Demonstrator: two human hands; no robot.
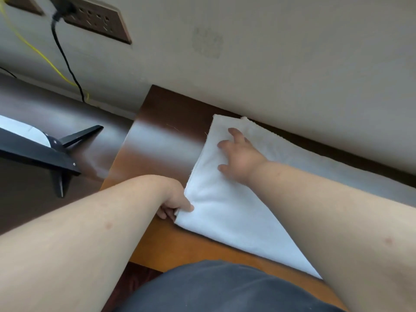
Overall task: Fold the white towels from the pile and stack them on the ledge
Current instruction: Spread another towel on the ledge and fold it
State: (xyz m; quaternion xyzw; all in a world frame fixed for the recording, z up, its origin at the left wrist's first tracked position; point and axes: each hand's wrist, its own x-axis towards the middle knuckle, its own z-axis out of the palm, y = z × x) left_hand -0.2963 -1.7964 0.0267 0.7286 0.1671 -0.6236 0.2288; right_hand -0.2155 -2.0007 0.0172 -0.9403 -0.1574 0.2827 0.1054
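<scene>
Towel (227, 212): white, lying on the wooden ledge (162, 140), its far edge close against the wall (270, 64); looks folded at least once, layers showing at the near-left corner.
Left hand (175, 204): thumb and curled fingers pinch the towel's near-left corner.
Right hand (238, 158): fingers spread and flat, pressing on the towel's upper part, gripping nothing.
Done so far: one towel on the ledge, partly folded, by my reading.
Left to do: probably a further fold or squaring of this towel; stacking of others.
Pile: not in view, so the number remaining cannot be told.
Also present: wall socket (96, 21) with black cable (65, 59).
</scene>
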